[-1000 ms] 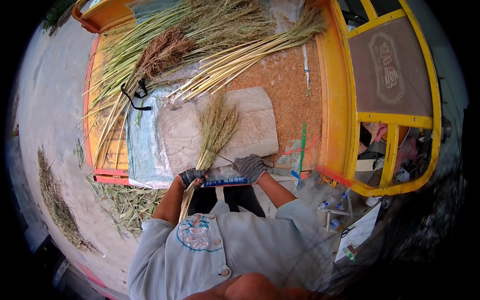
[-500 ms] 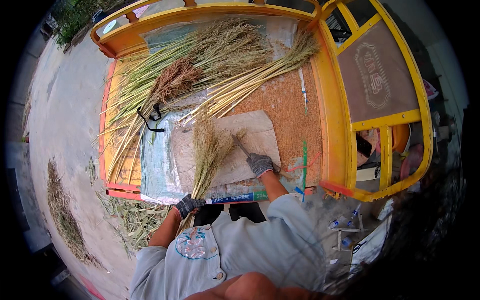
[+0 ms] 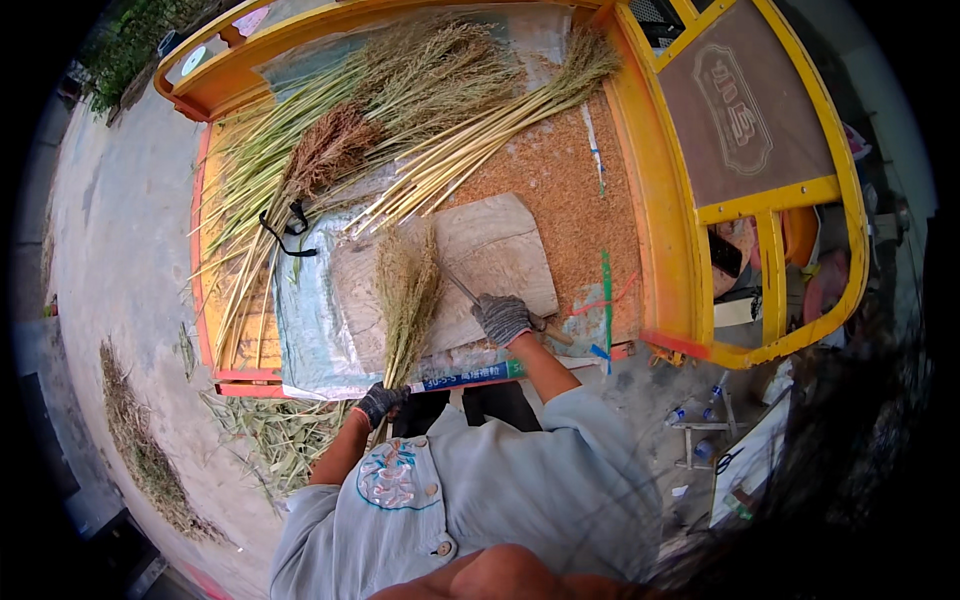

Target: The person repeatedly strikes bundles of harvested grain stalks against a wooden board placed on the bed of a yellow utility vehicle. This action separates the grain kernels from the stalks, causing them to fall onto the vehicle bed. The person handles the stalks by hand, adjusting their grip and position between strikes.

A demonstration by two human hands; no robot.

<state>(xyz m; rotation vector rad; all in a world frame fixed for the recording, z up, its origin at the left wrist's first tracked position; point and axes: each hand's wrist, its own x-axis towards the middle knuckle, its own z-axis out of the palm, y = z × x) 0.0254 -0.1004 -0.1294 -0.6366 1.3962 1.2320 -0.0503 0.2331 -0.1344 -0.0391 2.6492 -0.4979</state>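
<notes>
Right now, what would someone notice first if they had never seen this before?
Probably the bright yellow cart bed, piled at its far end with long grass stalks. Nearer, the left hand grips a small stalk bundle on a wooden board, while the gloved right hand holds a blade tool against it.

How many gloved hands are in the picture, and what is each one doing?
2. The left hand, in a dark glove, grips the stalk end of a grass bundle at the cart's edge. The right hand, in a grey glove, holds a knife-like tool on the wooden board.

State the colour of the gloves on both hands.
Dark grey knit gloves, on the left hand and right hand; head view.
</notes>
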